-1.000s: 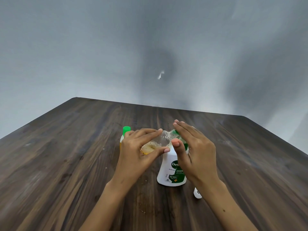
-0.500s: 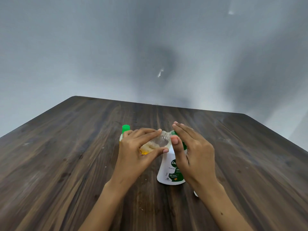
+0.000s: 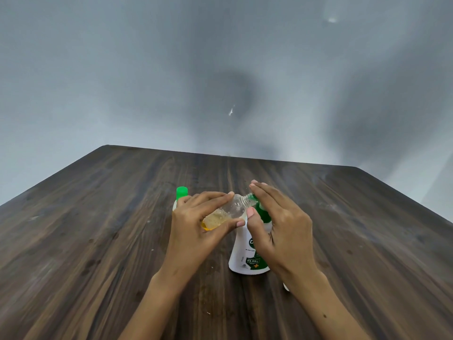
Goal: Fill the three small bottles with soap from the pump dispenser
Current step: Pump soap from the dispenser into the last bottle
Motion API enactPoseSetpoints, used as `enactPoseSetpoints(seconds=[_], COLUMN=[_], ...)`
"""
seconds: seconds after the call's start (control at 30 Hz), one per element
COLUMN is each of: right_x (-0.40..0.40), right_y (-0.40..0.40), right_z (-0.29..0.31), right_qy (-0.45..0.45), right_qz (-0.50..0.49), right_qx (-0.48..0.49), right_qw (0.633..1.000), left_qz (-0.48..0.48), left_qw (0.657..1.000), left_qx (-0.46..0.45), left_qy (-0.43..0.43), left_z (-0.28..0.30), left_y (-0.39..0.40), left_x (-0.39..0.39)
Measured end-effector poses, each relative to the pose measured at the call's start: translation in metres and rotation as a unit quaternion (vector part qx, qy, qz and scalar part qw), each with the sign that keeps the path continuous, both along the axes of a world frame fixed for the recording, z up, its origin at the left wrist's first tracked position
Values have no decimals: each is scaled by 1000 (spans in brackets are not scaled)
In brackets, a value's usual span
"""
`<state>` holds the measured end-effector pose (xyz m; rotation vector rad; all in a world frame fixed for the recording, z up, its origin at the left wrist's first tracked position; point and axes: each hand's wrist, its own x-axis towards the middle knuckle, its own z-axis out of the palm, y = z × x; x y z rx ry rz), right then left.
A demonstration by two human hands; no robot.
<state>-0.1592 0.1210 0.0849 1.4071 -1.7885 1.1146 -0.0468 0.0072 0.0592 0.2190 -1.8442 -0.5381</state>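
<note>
My left hand (image 3: pixel 196 227) grips a small clear bottle (image 3: pixel 226 213) tilted on its side, its open neck against the green nozzle of the pump dispenser (image 3: pixel 242 256). Amber soap pools in the bottle's low end. The dispenser is white with a green label and stands on the dark wooden table (image 3: pixel 98 241). My right hand (image 3: pixel 277 222) lies over the green pump head with straight fingers, thumb beside the neck. Behind my left hand stands a second small bottle with a green cap (image 3: pixel 182 192), mostly hidden. A small white object (image 3: pixel 285 287) peeks out beside my right forearm.
A grey wall rises behind the table's far edge (image 3: pixel 228 155). The table's right edge runs diagonally down at the right.
The hands, tilted bottle and dispenser keep the same pose. My right hand has sunk slightly on the pump head. The view shifted a little.
</note>
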Motion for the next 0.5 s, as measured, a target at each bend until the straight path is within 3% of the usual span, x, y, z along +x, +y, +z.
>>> enactPoseSetpoints(seconds=[0.5], right_x=[0], right_y=[-1], right_z=[3], right_qy=[46], right_qz=[-22], right_qx=[1], right_qw=[999], left_qz=[21], left_qw=[999], left_qx=[-35], left_qy=[-16], left_z=[2], left_y=[-3], left_x=[2])
